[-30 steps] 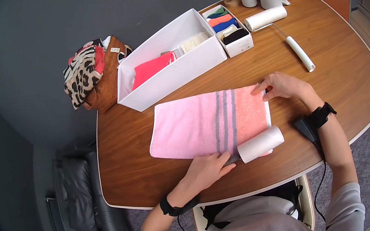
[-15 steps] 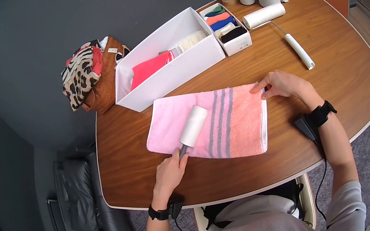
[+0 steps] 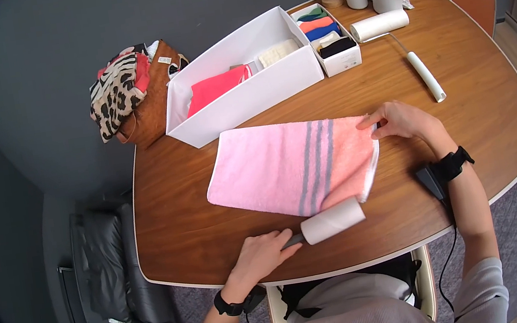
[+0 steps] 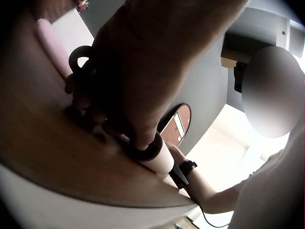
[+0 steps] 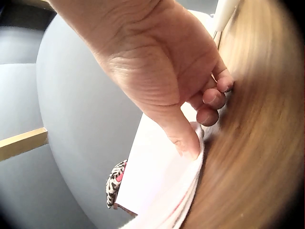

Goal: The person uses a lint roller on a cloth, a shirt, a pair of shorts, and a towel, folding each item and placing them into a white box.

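Observation:
On the table lies a pink and orange towel [image 3: 265,164] with grey stripes, its near right corner drawn slightly inward. My left hand [image 3: 261,257] grips the dark handle [image 3: 292,241] of a lint roller, fingers wrapped round it in the left wrist view. The lint roller's white paper roll [image 3: 333,220] overlaps the towel's near edge at the right. At the towel's far right corner, my right hand [image 3: 403,120] pinches the edge. The right wrist view shows the thumb [image 5: 188,143] against the towel's layered edge [image 5: 183,191], with the other fingers curled close to the wood.
Behind the towel stands a long white box [image 3: 249,99] with folded cloths. Beside it are a small box of rolled fabrics [image 3: 343,63] and a larger white roller [image 3: 380,25] with a long handle. A brown bag [image 3: 154,110] with printed cloth sits at the left.
My left hand has swept the lint roller from the pink half toward me and to the right, onto the near edge. The near right corner has shifted; my right hand stays at the far corner.

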The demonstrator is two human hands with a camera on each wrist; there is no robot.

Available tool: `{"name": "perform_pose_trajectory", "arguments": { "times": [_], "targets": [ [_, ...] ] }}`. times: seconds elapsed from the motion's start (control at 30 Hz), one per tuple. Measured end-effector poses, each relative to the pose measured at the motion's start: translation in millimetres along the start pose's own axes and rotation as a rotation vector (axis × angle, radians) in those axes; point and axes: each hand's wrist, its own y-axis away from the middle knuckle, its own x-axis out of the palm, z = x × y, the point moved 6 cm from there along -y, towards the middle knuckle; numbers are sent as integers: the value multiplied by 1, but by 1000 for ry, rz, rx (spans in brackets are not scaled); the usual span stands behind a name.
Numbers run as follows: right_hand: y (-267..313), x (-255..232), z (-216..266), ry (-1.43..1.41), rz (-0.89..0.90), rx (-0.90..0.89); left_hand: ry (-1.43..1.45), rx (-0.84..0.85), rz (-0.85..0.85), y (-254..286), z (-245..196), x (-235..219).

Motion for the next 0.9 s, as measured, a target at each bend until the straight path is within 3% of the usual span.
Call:
{"name": "perform_pose_trajectory", "arguments": {
  "times": [0.3, 0.43, 0.53, 0.6, 0.67, 0.73, 0.9],
  "targets": [
    [3, -1, 5, -3, -19, -20, 93, -128, -79, 34, 51, -7],
    [4, -2, 5, 24, -6, 13, 230, -206, 32, 58, 76, -14],
    [1, 0, 2, 16, -13, -15, 507, -204, -170, 72, 91, -27],
    [2, -1, 4, 4, -3, 4, 508, -474, -212, 73, 100, -31],
    [1, 0, 2, -12, -1, -1, 472, -611, -231, 65, 102, -28],
    [1, 0, 2, -19, -5, -13, 194, -507, -254, 51, 101, -21],
    [6, -4, 9, -24, 24, 48, 85, -313, -121, 24, 57, -2]
  ]
}}
